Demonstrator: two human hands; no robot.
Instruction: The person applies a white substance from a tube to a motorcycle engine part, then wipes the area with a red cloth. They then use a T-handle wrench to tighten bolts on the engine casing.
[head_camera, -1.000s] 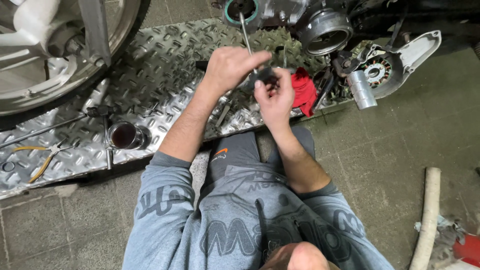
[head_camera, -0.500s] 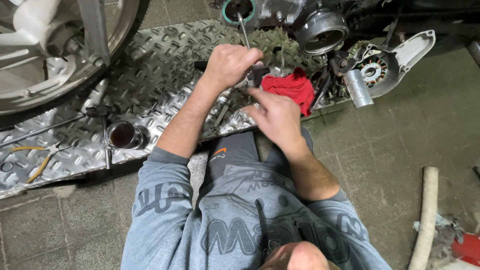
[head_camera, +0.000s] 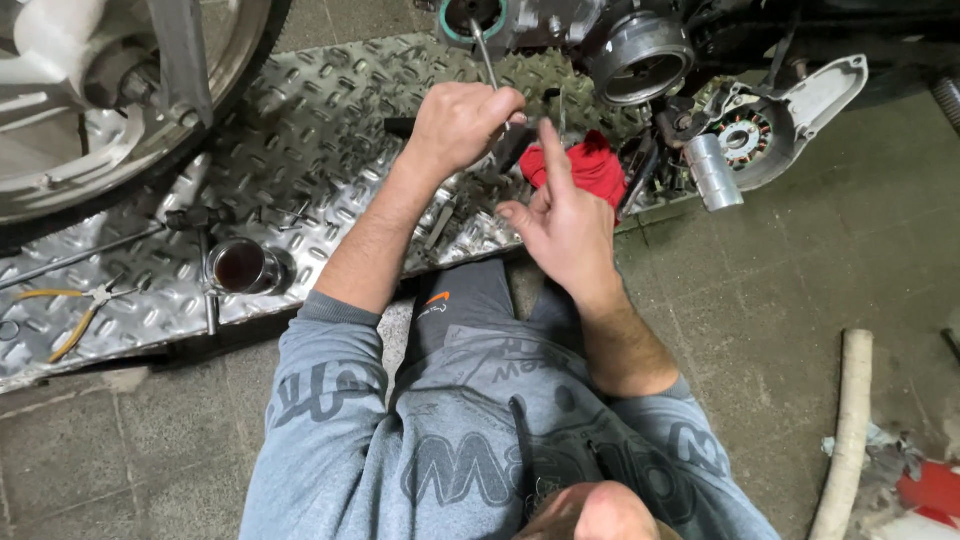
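Left hand on thin metal rod at engine, right hand free.

Left hand (head_camera: 458, 125) fisted around a thin metal rod (head_camera: 483, 50), upper centre; rod tip runs into a green-rimmed engine opening (head_camera: 474, 17) at top edge. Right hand (head_camera: 562, 222) open, index finger raised, holding nothing, just in front of red rag (head_camera: 592, 165) on diamond-plate sheet (head_camera: 320, 130). Small cup (head_camera: 239, 265) and pliers (head_camera: 80, 310) lie left.

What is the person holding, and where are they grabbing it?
The left hand grips a thin metal rod at its lower end. The right hand is open, holding nothing.
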